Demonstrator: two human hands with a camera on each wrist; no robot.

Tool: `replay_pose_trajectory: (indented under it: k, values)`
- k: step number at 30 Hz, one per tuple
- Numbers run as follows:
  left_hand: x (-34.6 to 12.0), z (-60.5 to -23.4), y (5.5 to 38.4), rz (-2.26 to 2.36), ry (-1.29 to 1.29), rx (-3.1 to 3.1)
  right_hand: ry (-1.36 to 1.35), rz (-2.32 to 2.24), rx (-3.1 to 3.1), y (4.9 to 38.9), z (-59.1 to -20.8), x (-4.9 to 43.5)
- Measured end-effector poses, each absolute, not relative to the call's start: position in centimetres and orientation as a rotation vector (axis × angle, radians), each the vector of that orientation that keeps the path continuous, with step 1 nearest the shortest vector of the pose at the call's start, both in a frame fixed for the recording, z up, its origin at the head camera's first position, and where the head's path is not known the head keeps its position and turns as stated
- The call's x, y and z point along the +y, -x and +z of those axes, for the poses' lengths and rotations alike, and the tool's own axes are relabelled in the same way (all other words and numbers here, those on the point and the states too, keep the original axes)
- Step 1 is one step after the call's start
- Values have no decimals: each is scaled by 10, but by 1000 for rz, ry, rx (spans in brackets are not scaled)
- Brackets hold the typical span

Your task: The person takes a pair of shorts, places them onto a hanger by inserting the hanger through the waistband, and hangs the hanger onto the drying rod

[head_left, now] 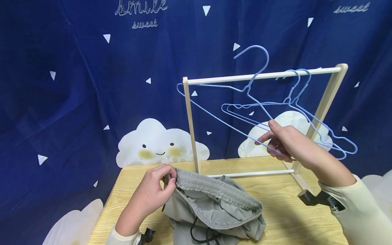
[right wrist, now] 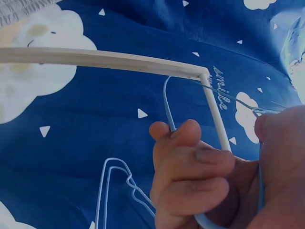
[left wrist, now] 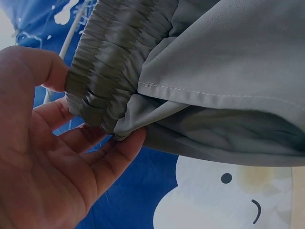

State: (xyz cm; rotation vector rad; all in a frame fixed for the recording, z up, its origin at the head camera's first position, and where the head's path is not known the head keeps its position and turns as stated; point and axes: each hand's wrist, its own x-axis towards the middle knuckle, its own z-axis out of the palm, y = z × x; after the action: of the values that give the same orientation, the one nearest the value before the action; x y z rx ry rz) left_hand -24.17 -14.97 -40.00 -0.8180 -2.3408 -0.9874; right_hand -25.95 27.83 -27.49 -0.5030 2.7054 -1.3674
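Grey trousers or shorts (head_left: 220,204) with an elastic waistband and dark drawstring lie bunched at the table's front, the waist opening facing up. My left hand (head_left: 156,190) pinches the left end of the waistband (left wrist: 109,62) between thumb and fingers. Higher on the right, my right hand (head_left: 288,143) grips a blue wire hanger (head_left: 226,127) by its right end, fingers curled round the wire. The hanger's hook (head_left: 266,58) points up, in front of the rack's top bar in the head view. In the right wrist view the fingers (right wrist: 190,167) curl over the wire.
A small wooden rack (head_left: 318,105) with a white top bar (head_left: 220,80) stands on the wooden table (head_left: 134,180). Two more blue hangers (head_left: 294,98) hang on its right side. Behind is a dark blue curtain (head_left: 76,102) with white clouds and triangles.
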Motion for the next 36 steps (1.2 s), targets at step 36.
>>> replay_pose_trajectory:
  k: [36]
  values:
    - [-155,-400,245,-977,754,-2382,1101,-1368,2054,230,-374,366]
